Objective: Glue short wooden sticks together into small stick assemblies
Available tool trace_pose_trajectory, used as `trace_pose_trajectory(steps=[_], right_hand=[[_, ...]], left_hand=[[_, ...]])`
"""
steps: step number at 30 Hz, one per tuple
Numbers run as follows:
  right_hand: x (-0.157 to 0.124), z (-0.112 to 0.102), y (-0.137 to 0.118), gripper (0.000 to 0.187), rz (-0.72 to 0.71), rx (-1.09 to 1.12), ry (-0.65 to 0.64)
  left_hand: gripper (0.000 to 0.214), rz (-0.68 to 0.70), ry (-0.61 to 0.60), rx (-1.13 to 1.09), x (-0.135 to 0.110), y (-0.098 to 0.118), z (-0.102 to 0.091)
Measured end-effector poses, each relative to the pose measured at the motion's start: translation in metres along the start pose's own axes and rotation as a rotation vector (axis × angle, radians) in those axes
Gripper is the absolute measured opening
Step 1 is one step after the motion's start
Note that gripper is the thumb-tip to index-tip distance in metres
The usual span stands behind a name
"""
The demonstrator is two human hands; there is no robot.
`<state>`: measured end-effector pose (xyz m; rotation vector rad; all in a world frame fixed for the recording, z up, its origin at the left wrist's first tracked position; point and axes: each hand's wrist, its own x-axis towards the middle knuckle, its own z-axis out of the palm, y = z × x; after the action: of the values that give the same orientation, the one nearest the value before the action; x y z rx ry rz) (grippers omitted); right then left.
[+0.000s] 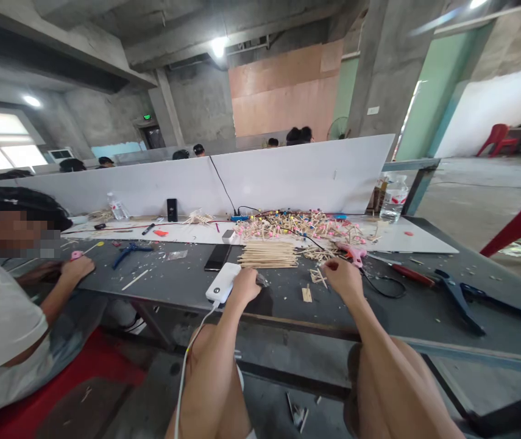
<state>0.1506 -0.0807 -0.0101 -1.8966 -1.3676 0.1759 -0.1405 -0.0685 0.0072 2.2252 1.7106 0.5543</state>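
My left hand (pixel 245 286) rests on the table just right of a white power bank (pixel 222 283) with a cable plugged in. Its fingers are curled, and a small greyish piece (pixel 261 280) shows at the fingertips, too blurred to name. My right hand (pixel 345 277) is closed, thumb and forefinger bent together; whatever is between them is hidden. Beside its fingertips lie short wooden sticks (pixel 318 278), and a pink glue gun (pixel 354 253) sits just behind it. A row of long wooden sticks (pixel 268 255) lies between and beyond my hands. A small flat wooden piece (pixel 306 294) lies nearer me.
Behind the sticks spreads a heap of stick pieces with coloured ends (pixel 297 225). Blue-handled cutters (pixel 459 299) and a red-handled tool (pixel 413 274) lie at right. A black phone (pixel 217 257) lies behind the power bank. A co-worker (pixel 8 305) sits at left.
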Motion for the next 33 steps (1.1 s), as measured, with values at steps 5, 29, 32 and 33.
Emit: trace_pose_trajectory(steps=[5, 29, 32, 33], right_hand=[[-0.011, -0.005, -0.016, 0.024, 0.032, 0.311, 0.121], [-0.064, 0.008, -0.056, 0.031, -0.298, 0.611, -0.127], [-0.06, 0.009, -0.054, 0.032, -0.303, 0.59, -0.126], [-0.059, 0.009, -0.054, 0.032, -0.303, 0.58, -0.127]], left_hand=[[0.045, 0.112, 0.147, -0.236, 0.001, 0.008, 0.002], [0.052, 0.444, 0.207, -0.433, -0.006, 0.059, 0.001], [0.051, 0.447, 0.224, -0.424, -0.005, 0.059, 0.004], [0.05, 0.447, 0.23, -0.42, -0.005, 0.059, 0.005]])
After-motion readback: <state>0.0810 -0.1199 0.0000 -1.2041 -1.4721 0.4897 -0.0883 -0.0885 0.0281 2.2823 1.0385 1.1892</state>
